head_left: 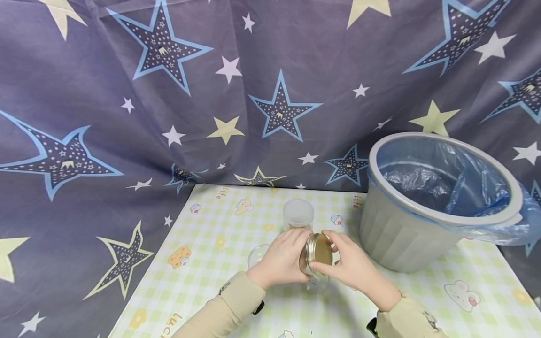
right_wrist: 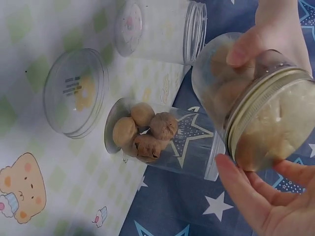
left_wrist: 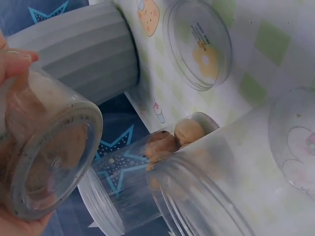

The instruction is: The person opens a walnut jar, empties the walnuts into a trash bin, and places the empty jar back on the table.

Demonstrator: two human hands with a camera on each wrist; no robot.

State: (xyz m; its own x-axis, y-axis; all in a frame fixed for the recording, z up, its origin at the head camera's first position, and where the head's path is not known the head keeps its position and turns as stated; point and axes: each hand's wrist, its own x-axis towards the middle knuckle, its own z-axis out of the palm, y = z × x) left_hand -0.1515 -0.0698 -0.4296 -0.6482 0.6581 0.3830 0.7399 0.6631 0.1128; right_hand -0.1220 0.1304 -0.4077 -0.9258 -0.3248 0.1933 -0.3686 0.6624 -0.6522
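Observation:
A glass jar with a gold metal lid (head_left: 318, 252) is held tilted above the table, lid towards me. My left hand (head_left: 284, 259) grips the jar's body (left_wrist: 44, 162), fingers curled round the glass. My right hand (head_left: 343, 263) holds the lid's rim (right_wrist: 268, 115) between thumb and fingers. The jar holds something pale brown and blurred. Under the hands stands a clear open jar with walnuts (right_wrist: 145, 132), also in the left wrist view (left_wrist: 172, 140). A frosted plastic container (head_left: 298, 213) stands just behind.
A flat clear lid (head_left: 257, 255) lies on the checked tablecloth left of the hands, seen too from the right wrist (right_wrist: 74, 91). At the right stands a grey bin (head_left: 405, 230) with a blue liner. A star-patterned cloth (head_left: 169, 94) hangs behind the table.

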